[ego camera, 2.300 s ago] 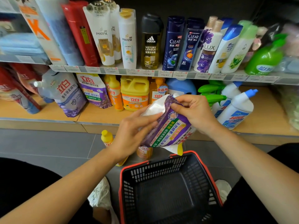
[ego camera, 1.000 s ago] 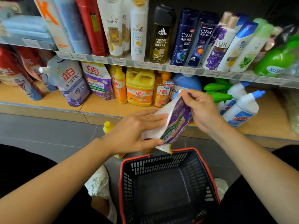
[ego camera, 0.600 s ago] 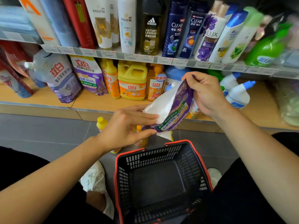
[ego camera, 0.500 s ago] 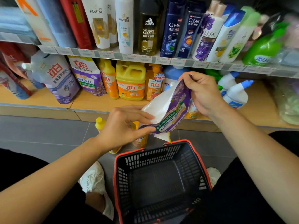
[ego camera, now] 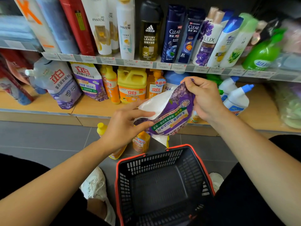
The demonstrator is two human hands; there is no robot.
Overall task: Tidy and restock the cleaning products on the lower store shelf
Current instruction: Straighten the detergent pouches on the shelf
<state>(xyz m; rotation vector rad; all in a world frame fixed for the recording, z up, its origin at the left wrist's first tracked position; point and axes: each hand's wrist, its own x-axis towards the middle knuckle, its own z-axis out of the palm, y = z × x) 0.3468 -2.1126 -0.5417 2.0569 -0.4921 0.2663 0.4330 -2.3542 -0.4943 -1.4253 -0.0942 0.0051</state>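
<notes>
Restocking in hand: left hand point(ego camera: 123, 126) and right hand point(ego camera: 206, 100) pinch the purple pouch point(ego camera: 174, 111). Likely next: stand it on the lower shelf point(ego camera: 91, 108).

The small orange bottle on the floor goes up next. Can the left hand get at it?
Probably not yet: the left hand pinches the purple pouch, held above the orange bottle; otherwise it lies close.

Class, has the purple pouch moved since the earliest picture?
Yes. The purple pouch has tilted up; its top corner now overlaps the blue bottle behind it.

Upper-shelf bottles read PANTENE point(ego camera: 125, 28), adidas VICTORY LEAGUE point(ego camera: 149, 33), CLEAR point(ego camera: 172, 33), LUX point(ego camera: 207, 40).
</notes>
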